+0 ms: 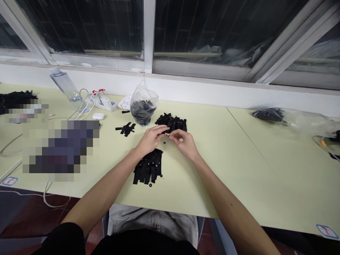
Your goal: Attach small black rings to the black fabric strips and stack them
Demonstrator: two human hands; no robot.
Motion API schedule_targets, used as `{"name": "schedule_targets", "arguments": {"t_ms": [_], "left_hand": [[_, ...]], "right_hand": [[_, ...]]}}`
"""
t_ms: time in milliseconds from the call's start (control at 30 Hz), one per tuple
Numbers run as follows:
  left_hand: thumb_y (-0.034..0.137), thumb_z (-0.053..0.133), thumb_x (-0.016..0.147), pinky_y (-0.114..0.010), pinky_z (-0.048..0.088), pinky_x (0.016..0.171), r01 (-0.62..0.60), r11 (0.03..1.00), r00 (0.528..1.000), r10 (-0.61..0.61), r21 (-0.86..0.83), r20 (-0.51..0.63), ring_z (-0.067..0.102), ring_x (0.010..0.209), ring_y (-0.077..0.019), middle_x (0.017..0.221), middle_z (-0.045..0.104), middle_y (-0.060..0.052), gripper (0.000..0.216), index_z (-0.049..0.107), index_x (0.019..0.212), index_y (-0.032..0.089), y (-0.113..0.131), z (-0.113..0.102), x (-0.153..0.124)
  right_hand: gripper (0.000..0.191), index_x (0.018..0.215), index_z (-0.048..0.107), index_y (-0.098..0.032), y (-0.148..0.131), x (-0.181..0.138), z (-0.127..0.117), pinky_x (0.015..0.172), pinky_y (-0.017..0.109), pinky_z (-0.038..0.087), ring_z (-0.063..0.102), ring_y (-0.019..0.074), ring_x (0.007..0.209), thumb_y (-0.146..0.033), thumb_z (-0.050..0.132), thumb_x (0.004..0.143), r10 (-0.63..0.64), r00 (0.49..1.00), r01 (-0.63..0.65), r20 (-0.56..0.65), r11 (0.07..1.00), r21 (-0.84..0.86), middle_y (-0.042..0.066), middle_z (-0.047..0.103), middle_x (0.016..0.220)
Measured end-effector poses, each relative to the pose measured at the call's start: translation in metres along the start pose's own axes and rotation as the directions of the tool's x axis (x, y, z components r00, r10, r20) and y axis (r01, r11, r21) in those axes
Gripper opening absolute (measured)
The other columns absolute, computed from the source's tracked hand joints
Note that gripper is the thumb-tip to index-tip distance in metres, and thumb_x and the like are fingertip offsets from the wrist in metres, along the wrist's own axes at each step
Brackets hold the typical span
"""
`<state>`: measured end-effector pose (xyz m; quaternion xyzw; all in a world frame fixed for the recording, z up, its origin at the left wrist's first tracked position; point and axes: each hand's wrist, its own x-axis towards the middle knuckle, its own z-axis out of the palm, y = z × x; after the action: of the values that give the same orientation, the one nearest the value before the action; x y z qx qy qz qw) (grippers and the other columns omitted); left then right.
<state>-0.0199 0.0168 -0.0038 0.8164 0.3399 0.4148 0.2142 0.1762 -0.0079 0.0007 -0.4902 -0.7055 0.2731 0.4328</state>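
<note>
Black strips (148,167) lie near left hand (151,139) and right hand (186,144). Can't tell whether fingers clamp anything; best brace both wrists.

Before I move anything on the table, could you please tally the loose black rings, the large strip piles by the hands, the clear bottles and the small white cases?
Loose black rings: 3
Large strip piles: 2
Clear bottle: 1
Small white case: 1
Total: 7
</note>
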Motion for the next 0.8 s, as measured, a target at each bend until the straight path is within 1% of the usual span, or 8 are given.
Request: {"name": "schedule_targets", "arguments": {"t_ms": [267,533,700,767,800], "left_hand": [[0.014,0.05,0.096,-0.041,0.052,0.105,-0.002,0.999,1.0,0.003,-0.05,0.022,0.056,0.128,-0.0211,0.138,0.059,-0.006,0.038,0.062,0.13,0.025,0.002,0.003,-0.002],[0.013,0.05,0.095,-0.042,0.054,0.103,0.048,0.991,0.998,-0.044,-0.123,0.032,0.055,0.129,-0.022,0.141,0.057,-0.006,0.041,0.061,0.132,0.026,0.007,0.005,-0.003],[0.01,0.051,0.093,-0.037,0.056,0.099,0.069,0.98,0.997,-0.064,-0.189,0.032,0.055,0.129,-0.0216,0.142,0.055,-0.006,0.044,0.06,0.132,0.026,0.01,0.004,-0.003],[0.009,0.053,0.092,-0.035,0.056,0.097,0.085,0.969,0.996,-0.081,-0.234,0.025,0.058,0.125,-0.0212,0.144,0.054,-0.007,0.045,0.06,0.133,0.026,0.01,0.004,-0.003],[0.01,0.053,0.091,-0.034,0.057,0.096,0.097,0.962,0.995,-0.093,-0.255,0.026,0.062,0.119,-0.0204,0.145,0.052,-0.008,0.045,0.059,0.134,0.025,0.01,0.004,-0.002]], "right_hand": [[0.014,0.087,0.068,-0.021,-0.003,0.001,0.0,0.072,0.033,0.046,0.061,0.0179,0.076,-0.035,0.066,0.084,0.027,1.0,-0.028,0.008,0.996,0.082,0.003,0.069,0.087],[0.019,0.084,0.068,-0.02,-0.005,0.001,0.0,0.073,0.033,0.047,0.062,0.0183,0.076,-0.039,0.068,0.082,0.05,0.999,-0.052,0.019,0.986,0.157,0.005,0.07,0.088],[0.02,0.083,0.069,-0.021,-0.004,0.001,0.0,0.073,0.033,0.048,0.063,0.0196,0.08,-0.041,0.07,0.081,0.032,0.999,-0.034,0.02,0.985,0.17,0.005,0.07,0.089],[0.019,0.081,0.07,-0.021,-0.003,0.001,-0.001,0.073,0.033,0.048,0.063,0.0206,0.084,-0.041,0.071,0.081,0.017,1.0,-0.019,0.013,0.985,0.171,0.006,0.069,0.091],[0.019,0.08,0.071,-0.021,-0.002,0.002,-0.001,0.073,0.033,0.048,0.063,0.0209,0.086,-0.04,0.072,0.08,0.012,1.0,-0.014,0.012,0.985,0.173,0.006,0.069,0.092]]}}
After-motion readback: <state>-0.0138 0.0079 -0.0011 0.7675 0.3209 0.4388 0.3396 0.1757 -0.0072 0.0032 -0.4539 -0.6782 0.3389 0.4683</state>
